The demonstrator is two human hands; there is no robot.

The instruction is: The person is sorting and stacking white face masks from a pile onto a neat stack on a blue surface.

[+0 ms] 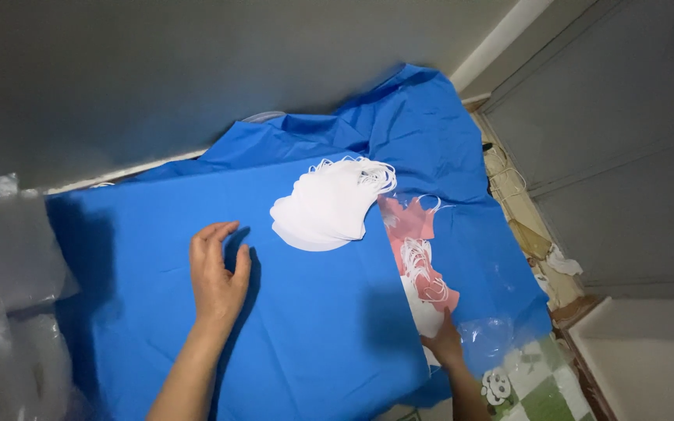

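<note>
Head view of a work surface draped in a blue cloth. The left hand lies flat on the cloth, palm down, fingers spread and relaxed, grasping nothing; the forearm enters from the bottom edge and runs up and slightly right. The right hand sits at the cloth's right edge, its fingertips touching the lower end of a pink sheet that carries white face masks with thin ear loops; most of this hand is hidden by the cloth's edge, so whether it pinches the sheet or merely presses on it cannot be told. A fanned stack of white masks rests on the cloth just beyond the left hand and just beside the top of the pink sheet, loops pointing away from the person. Clear plastic packaging stands at the left, and a green-and-white patterned sheet shows at lower right. As a judgement, the work is best done by keeping the left palm firm on the cloth to prevent bunching while the right hand moves the pink sheet slowly, so that loose loops do not tangle or drag the fanned stack out of order.
</note>
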